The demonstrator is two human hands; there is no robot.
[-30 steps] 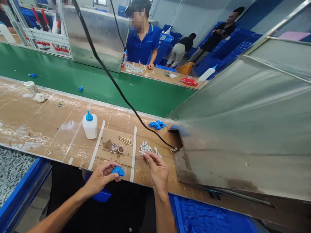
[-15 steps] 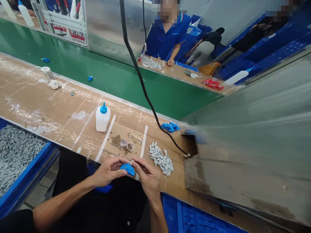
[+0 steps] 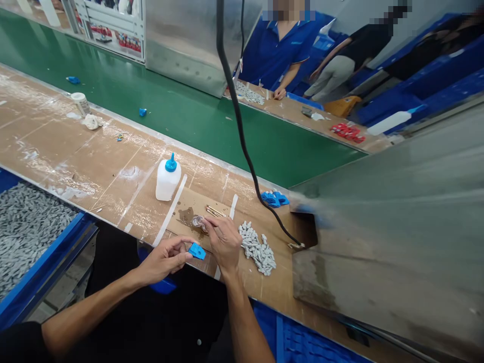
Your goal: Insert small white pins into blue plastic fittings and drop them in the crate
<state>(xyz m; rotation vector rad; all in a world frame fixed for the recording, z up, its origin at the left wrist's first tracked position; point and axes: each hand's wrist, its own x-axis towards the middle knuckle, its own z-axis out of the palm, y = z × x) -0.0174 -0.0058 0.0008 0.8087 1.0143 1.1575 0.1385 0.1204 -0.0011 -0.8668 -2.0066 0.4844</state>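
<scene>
My left hand (image 3: 164, 259) pinches a small blue plastic part (image 3: 197, 251) by its left end, just over the table's near edge. My right hand (image 3: 224, 241) reaches over the small round clear dishes (image 3: 197, 221), its thumb and fingertips closed together at the right-hand dish. Whatever those fingertips hold, if anything, is hidden. Several thin brass-coloured rods (image 3: 215, 210) lie just behind the right hand. To its right is a loose pile of small grey parts (image 3: 259, 248). A white squeeze bottle (image 3: 168, 179) with a blue nozzle stands upright behind my left hand.
A black cable (image 3: 242, 131) hangs down to the table. Blue parts (image 3: 275, 198) lie beside a metal housing (image 3: 378, 217) on the right. A blue bin of grey parts (image 3: 34, 227) is at left. Beyond the green belt (image 3: 181, 121), a person in blue (image 3: 282, 48) works.
My right hand has left the blue part and moved forward to the small dishes. My left hand still holds the blue part, now turned somewhat. The view has shifted slightly.
</scene>
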